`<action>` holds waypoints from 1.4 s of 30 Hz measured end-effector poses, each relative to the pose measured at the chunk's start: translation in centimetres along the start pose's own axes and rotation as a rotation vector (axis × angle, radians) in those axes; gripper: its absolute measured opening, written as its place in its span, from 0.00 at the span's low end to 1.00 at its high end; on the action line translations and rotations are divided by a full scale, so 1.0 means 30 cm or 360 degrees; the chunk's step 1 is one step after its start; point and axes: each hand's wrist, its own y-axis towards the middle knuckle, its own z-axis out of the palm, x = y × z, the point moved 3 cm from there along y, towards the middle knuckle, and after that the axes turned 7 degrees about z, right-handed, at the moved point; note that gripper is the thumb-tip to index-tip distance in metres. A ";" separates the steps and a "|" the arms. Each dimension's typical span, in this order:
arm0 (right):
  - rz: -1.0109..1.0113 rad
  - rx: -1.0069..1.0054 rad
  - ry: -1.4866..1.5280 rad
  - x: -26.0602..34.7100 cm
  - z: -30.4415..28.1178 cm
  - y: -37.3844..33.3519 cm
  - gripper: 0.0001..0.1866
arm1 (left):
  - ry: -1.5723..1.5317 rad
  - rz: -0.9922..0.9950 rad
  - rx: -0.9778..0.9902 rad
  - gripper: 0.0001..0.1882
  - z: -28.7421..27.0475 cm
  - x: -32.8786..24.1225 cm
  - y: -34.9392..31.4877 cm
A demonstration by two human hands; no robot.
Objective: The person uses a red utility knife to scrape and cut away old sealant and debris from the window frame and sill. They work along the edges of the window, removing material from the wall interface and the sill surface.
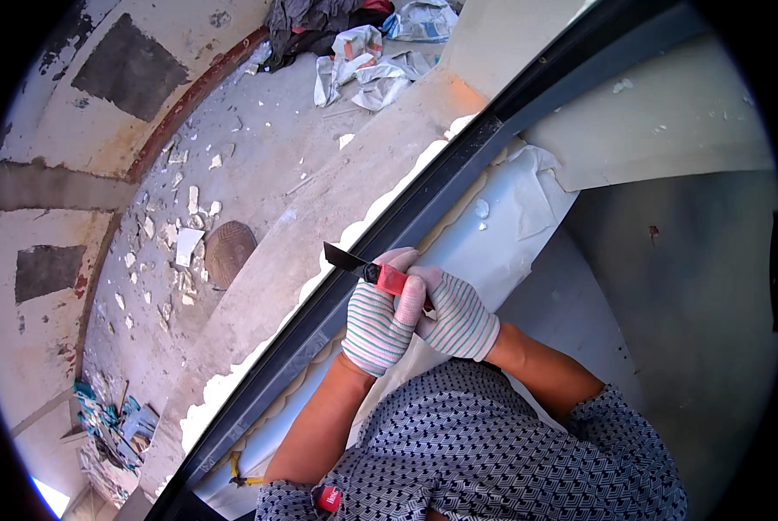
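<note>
A utility knife with a red handle (392,280) and a dark blade (343,259) sits between my two hands, its blade pointing up and to the left. My left hand (375,326), in a white glove with green stripes, is closed round the handle. On the other side, my right hand (458,314) wears a matching glove and is closed at the handle's rear end. Both hands touch each other over a dark metal frame (424,198) that runs diagonally. White foam (354,233) bulges along the frame's far edge, and the blade tip is near it.
Beyond the frame lies a concrete ledge (272,247); the floor below holds scattered rubble (193,200) and a brown rounded object (230,253). Crumpled sacks (380,74) lie at the top, a heap of tools (120,425) at lower left. Pale sheeting (493,234) covers the near sill.
</note>
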 end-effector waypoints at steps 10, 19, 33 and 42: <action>0.0700 -0.0476 0.0341 -0.375 -0.005 0.004 0.12 | 0.0570 0.0297 0.0011 0.15 -0.177 0.034 0.209; 0.0797 -0.0689 0.0523 -0.451 0.006 0.046 0.11 | 0.0838 0.0599 0.0477 0.12 -0.073 0.222 0.644; 0.0704 -0.0602 0.0717 -0.457 0.008 0.038 0.11 | 0.0980 0.1221 0.0572 0.08 0.148 0.329 0.902; 0.0634 -0.0630 0.0551 -0.436 0.003 0.045 0.13 | 0.1055 0.0938 0.0771 0.11 0.151 0.304 0.933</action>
